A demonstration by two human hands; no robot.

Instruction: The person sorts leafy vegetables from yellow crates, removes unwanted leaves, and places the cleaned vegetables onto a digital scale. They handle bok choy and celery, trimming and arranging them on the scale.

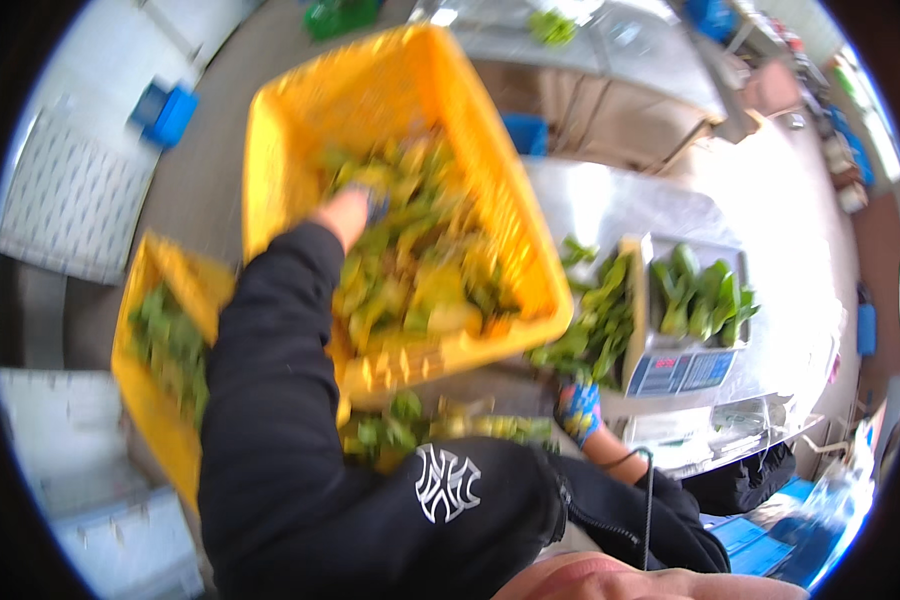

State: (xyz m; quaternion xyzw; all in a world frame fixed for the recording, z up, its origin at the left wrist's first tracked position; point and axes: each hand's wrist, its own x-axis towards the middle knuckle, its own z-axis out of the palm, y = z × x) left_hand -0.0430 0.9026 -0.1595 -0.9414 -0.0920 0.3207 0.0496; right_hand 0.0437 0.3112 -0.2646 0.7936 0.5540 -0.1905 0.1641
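My left hand [360, 210], in a bluish patterned glove, reaches into a large yellow plastic crate [510, 217]. It is over a heap of yellowing leafy greens [412, 262]; its fingers are blurred, so a hold cannot be told. My right hand [579, 409], in a blue patterned glove, is at the metal table's edge, against the lower end of a pile of green leafy vegetables [604, 322]. Whether it grips any is unclear. Beside that pile, several bok choy heads [694, 292] lie on the tray of a digital scale [682, 373].
A second yellow crate [154, 397] with greens is at left. More greens [390, 431] lie below the large crate, near my body. The steel table [622, 195] carries the scale; clear plastic bags [697, 431] lie at its near side. Another metal table [630, 56] is beyond.
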